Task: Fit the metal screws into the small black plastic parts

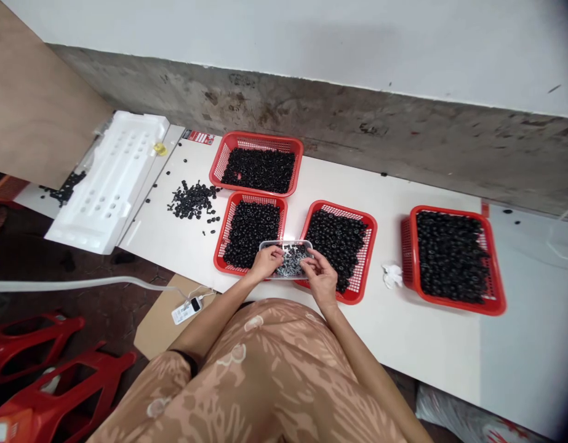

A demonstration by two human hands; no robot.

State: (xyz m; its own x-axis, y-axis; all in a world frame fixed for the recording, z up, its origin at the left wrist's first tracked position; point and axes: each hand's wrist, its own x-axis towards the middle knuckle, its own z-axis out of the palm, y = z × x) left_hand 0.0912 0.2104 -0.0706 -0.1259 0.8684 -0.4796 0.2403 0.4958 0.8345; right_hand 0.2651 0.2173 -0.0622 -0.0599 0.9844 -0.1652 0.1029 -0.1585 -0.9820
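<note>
A small clear plastic tray (290, 275) of tiny silver and black parts sits close to my body, overlapping the edges of two red baskets. Over its left side, my left hand (265, 263) has its fingertips pinched together among the parts. My right hand (321, 277) is at the tray's right end, thumb and fingers drawn together; whatever either hand pinches is too small to make out. The left red basket (218, 257) holds black ring-shaped pieces. Similar black pieces fill the right red basket (372, 231).
Behind stands another red basket (298, 161) of small black parts. A loose black pile (191, 200) lies to the left, near a white foam block (106, 184). Far right are a full red basket (498, 283) and crumpled white tissue (392, 276). Red stools (76, 384) stand on the floor.
</note>
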